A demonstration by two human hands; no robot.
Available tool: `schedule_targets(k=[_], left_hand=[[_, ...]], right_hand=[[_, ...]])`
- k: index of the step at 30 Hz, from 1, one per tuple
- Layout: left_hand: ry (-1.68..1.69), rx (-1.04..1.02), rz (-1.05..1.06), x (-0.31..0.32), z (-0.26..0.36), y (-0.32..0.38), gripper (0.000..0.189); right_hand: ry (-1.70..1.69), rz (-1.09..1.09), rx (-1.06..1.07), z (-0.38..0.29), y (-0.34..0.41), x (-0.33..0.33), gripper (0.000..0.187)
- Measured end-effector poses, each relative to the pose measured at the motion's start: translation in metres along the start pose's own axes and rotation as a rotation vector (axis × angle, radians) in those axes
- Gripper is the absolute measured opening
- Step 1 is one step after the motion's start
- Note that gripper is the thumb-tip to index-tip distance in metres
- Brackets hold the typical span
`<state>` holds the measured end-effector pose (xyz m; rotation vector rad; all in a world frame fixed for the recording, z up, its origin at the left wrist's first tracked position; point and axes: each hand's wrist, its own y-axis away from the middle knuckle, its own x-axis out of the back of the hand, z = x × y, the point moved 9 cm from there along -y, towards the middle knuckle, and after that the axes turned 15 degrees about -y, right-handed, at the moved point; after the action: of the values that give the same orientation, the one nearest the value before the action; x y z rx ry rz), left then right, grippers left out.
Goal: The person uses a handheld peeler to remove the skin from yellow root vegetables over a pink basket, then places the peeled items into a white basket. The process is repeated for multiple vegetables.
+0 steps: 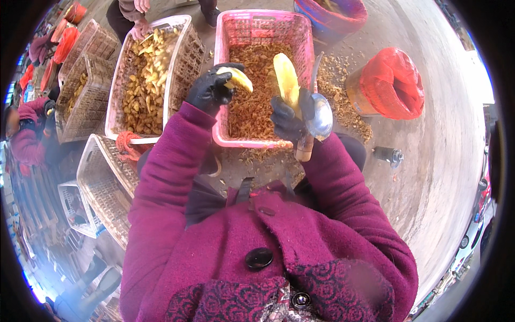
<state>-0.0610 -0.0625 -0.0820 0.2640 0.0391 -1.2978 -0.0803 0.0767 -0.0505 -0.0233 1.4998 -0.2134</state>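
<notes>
My left hand [211,89], in a black glove, holds a peeled yellow piece of root [241,79], which looks like ginger, over the pink plastic crate [263,143]. Brown peelings [253,108] cover the crate's bottom. Over its right side, my right hand [290,116], also gloved, grips a longer peeled yellow piece [286,74] pointing away from me. The same hand holds a metal spoon [320,114], its shiny bowl facing up. A wooden handle [303,149] sticks out below that hand, and a narrow grey metal strip [317,70] rises above it; whether they join is hidden.
Left stands a white crate [177,60] of ginger-like roots [145,88], where another person's hand [140,29] reaches in. More crates [108,173] stand nearer. To the right are a red-bag-lined bucket [392,86], a dark cylinder [388,156] and spilled peelings [342,96]. Another person [30,133] works far left.
</notes>
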Motion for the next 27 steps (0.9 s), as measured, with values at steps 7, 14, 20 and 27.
schedule_targets(k=[7,14,20,27], left_hand=[[0.249,-0.077,0.027,0.026,0.011,0.004,0.035],[0.225,0.025,0.123,0.046,-0.016,-0.001,0.034],[0.343,0.098,0.159,0.028,-0.016,0.006,0.025],[0.31,0.219,-0.034,-0.011,-0.029,0.003,0.019]], right_hand=[[-0.008,-0.091,-0.016,0.0,-0.003,0.001,0.02],[0.447,0.409,0.314,-0.028,0.006,0.041,0.012],[1.276,0.655,0.532,-0.062,0.013,0.035,0.018],[2.034,0.607,0.756,-0.066,0.004,0.018,0.03]])
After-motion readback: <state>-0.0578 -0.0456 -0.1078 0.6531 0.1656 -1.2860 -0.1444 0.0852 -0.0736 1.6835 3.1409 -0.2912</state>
